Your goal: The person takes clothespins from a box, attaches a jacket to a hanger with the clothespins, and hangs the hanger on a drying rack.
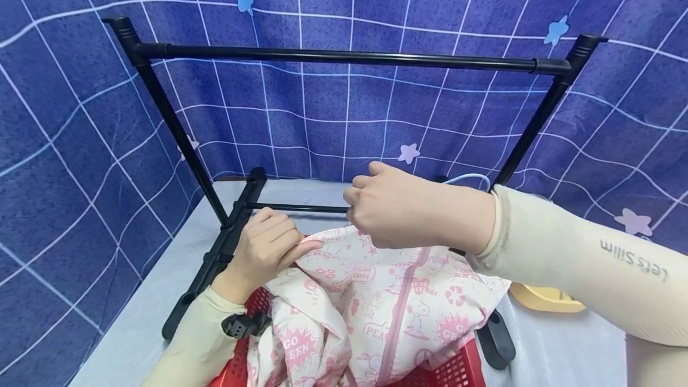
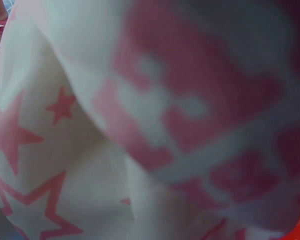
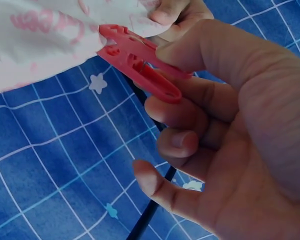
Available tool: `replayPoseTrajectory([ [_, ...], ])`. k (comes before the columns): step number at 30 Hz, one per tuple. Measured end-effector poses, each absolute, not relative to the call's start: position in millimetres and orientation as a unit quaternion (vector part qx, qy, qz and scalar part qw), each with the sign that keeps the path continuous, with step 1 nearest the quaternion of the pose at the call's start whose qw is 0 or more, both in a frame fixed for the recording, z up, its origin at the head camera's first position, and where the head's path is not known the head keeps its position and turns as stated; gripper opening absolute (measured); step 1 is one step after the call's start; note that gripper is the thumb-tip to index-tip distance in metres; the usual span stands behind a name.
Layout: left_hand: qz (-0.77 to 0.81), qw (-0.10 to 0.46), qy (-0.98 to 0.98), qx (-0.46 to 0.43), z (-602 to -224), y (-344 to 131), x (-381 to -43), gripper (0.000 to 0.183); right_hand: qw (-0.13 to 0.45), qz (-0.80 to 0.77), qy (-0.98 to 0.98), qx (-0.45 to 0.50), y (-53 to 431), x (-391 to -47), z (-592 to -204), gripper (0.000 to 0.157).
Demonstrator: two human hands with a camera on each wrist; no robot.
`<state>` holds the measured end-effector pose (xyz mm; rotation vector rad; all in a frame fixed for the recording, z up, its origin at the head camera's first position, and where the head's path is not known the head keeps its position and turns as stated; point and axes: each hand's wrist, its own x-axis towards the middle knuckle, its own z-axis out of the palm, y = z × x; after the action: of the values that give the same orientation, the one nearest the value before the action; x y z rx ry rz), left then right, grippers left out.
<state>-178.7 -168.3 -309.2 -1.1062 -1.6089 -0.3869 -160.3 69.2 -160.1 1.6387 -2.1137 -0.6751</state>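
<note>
A white cloth item [image 1: 371, 309] with pink prints and a pink zipper lies bunched over a red basket [image 1: 473, 363]. My left hand [image 1: 271, 246] pinches its upper edge between thumb and fingers. To the right of it, my right hand [image 1: 398, 205] is raised at the same edge. In the right wrist view, thumb and forefinger grip the handles of a red clothespin [image 3: 140, 62], whose nose meets the cloth's edge; part of the left hand [image 3: 177, 15] shows behind. Blurred folds of the printed cloth [image 2: 55, 125] fill the left wrist view.
A black rack [image 1: 344, 57] stands behind the hands, its top bar spanning above them and its feet on the pale tabletop [image 1: 564, 351]. A yellow container [image 1: 548, 298] sits at the right, near a pale blue curved piece [image 1: 473, 177]. A blue gridded curtain [image 1: 344, 17] hangs behind.
</note>
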Motion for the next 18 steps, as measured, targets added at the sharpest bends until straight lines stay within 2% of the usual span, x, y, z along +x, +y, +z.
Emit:
replayPoseTrajectory([
  [6, -0.165, 0.544, -0.679, -0.465, -309.5, -167.6, -178.3, 0.046, 0.131, -0.247, -0.770, 0.573, 62.4, -160.1, -152.5, 0.008],
  [13, -0.164, 0.545, -0.677, -0.466, -309.3, -166.8, -178.0, 0.046, 0.097, -0.267, -0.778, 0.561, 53.8, -157.9, -150.5, 0.023],
  [18, -0.166, 0.547, -0.674, -0.468, -309.0, -166.3, -177.9, 0.045, 0.076, -0.289, -0.779, 0.552, 44.9, -155.6, -149.2, 0.027],
])
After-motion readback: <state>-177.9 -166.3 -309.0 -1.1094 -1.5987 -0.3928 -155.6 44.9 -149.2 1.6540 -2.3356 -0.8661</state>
